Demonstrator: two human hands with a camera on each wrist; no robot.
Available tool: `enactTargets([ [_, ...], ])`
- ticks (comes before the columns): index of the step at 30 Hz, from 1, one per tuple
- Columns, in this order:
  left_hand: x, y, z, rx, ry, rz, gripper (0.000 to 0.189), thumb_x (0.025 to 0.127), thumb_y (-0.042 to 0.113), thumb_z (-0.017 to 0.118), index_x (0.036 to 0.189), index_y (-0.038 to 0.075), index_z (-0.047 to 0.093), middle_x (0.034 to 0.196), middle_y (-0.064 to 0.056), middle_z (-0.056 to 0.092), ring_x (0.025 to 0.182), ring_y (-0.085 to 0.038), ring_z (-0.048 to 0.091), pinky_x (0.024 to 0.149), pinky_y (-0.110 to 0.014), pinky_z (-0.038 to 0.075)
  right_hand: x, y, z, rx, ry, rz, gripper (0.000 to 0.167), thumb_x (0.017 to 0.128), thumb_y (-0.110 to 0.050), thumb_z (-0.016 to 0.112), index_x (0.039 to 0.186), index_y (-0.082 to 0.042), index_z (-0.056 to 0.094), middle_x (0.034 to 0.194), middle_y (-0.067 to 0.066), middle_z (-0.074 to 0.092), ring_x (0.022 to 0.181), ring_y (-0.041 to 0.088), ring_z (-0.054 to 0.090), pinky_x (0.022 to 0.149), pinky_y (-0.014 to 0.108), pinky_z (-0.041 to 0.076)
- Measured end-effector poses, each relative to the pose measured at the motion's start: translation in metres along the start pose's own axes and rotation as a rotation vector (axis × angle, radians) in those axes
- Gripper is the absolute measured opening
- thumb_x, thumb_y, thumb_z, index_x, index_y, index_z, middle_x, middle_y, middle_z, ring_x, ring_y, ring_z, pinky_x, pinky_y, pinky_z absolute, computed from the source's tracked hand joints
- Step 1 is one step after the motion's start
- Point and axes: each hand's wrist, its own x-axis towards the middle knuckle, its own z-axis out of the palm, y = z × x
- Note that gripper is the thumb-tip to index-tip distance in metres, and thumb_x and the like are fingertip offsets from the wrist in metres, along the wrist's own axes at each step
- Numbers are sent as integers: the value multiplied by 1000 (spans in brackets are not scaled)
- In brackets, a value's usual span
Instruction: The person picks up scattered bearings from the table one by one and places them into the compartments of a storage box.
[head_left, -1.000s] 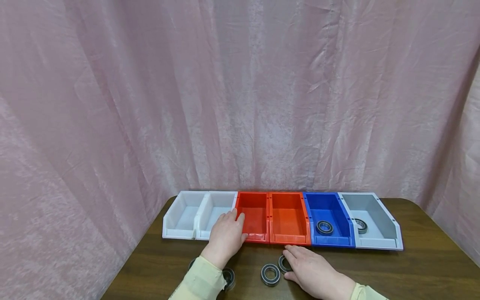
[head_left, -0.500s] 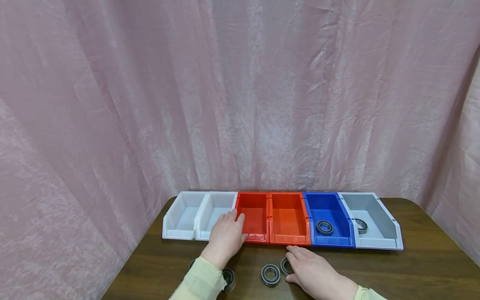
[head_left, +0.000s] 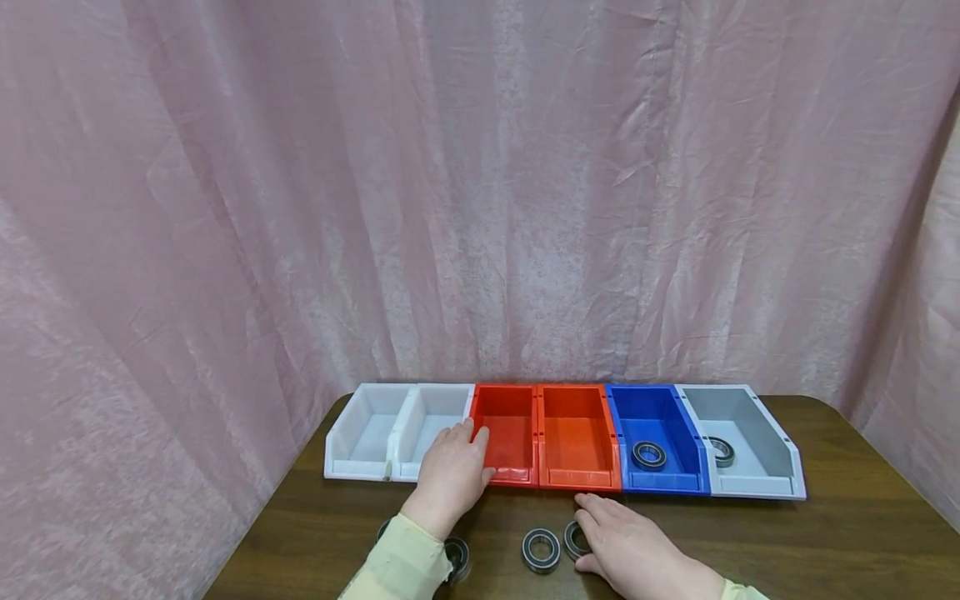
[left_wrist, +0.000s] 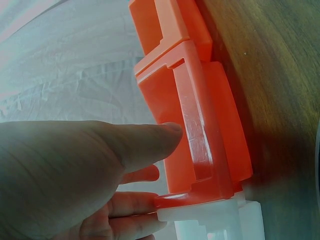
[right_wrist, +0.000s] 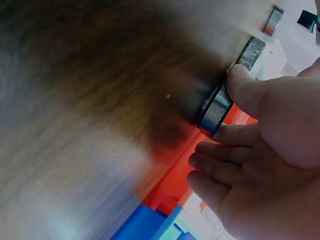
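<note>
In the head view, my right hand point(head_left: 637, 548) pinches a ball bearing point(head_left: 571, 542) on the brown table, thumb and index finger at its rim. The right wrist view shows the thumb point(right_wrist: 242, 86) against that bearing's side; the other fingers extend past it. Just left lies a second ball bearing point(head_left: 541, 550), flat. My left hand point(head_left: 450, 473) rests at the front of the red bin point(head_left: 507, 479) beside a white bin point(head_left: 435, 408), holding nothing, its thumb point(left_wrist: 167, 132) and fingers extended. Partly under the left sleeve are more bearings point(head_left: 458, 552).
A row of bins spans the table's back: another white bin point(head_left: 367, 417), an orange bin point(head_left: 577, 479), a blue bin point(head_left: 675, 483) and a grey bin point(head_left: 757, 486). One bearing point(head_left: 648, 455) sits in the blue bin, another point(head_left: 722, 452) in the grey. Pink curtains point(head_left: 480, 208) hang behind.
My right hand has shifted slightly right and toward me, and the bearing at its fingers has slid along, widening the gap to the second bearing. My left hand stays in place.
</note>
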Motion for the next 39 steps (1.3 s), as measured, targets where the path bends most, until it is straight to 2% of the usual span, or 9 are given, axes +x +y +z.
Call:
enactTargets([
  [7,0,0,1,8,13,9,74,86,37,96,146,3,69,146,-23,67,133,-39,66,116,-54,52,-1,0,-1,3,-11,16,68,99,-43,82,143,6,66,152,21,63,140,39,62,114,57,52],
  [19,-1,1,-2,11,14,11,74,86,37,96,146,4,70,147,-23,67,133,-39,66,116,-54,52,-6,-4,-7,-18,22,4,65,100,-43,81,142,4,67,153,21,63,141,39,61,115,56,52],
  [32,-2,0,0,36,33,22,72,86,38,95,143,3,71,144,-23,69,132,-38,67,116,-53,52,-11,-5,-26,10,89,17,61,100,-41,82,140,3,68,155,21,60,141,39,60,114,58,52],
  [39,-2,0,1,37,47,33,71,86,38,96,142,3,71,143,-24,69,129,-38,68,114,-52,54,-12,-3,-38,-40,186,6,57,101,-38,82,138,3,69,154,22,60,141,40,60,115,58,51],
])
